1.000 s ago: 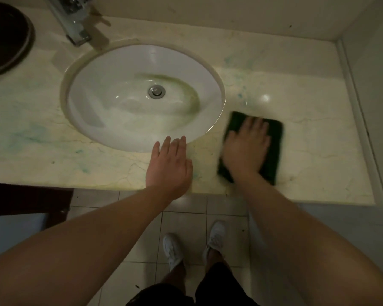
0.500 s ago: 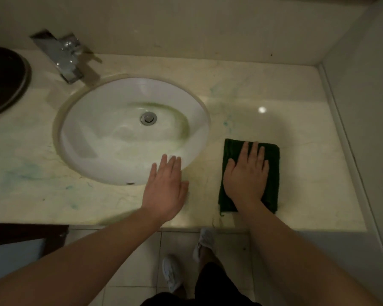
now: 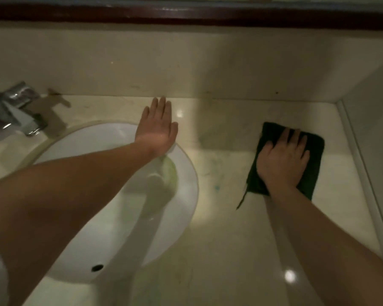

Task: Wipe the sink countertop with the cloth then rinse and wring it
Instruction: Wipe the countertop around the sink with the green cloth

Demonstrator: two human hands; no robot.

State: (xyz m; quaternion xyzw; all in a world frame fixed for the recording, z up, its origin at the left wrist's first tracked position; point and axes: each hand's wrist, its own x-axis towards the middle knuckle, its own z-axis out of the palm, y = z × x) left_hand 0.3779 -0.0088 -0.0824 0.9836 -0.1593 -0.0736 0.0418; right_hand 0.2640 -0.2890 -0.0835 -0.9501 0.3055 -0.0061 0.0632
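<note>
A dark green folded cloth (image 3: 314,149) lies flat on the cream marble countertop (image 3: 226,228), to the right of the sink. My right hand (image 3: 282,161) presses down on the cloth with its palm and spread fingers, covering most of it. My left hand (image 3: 157,127) rests flat, fingers together, on the counter at the far right rim of the white oval sink basin (image 3: 181,217), holding nothing. My left forearm crosses over the basin and hides its drain.
A chrome faucet (image 3: 16,109) stands at the back left of the sink. The backsplash wall (image 3: 208,69) runs along the rear under a dark wooden ledge (image 3: 186,16). A side wall (image 3: 376,140) closes off the counter on the right. A small blue-green stain (image 3: 217,187) marks the counter.
The view came in much closer over the counter. My right hand slid the cloth away and to the right, toward the back corner. My left hand moved from the sink's near rim to its far right rim.
</note>
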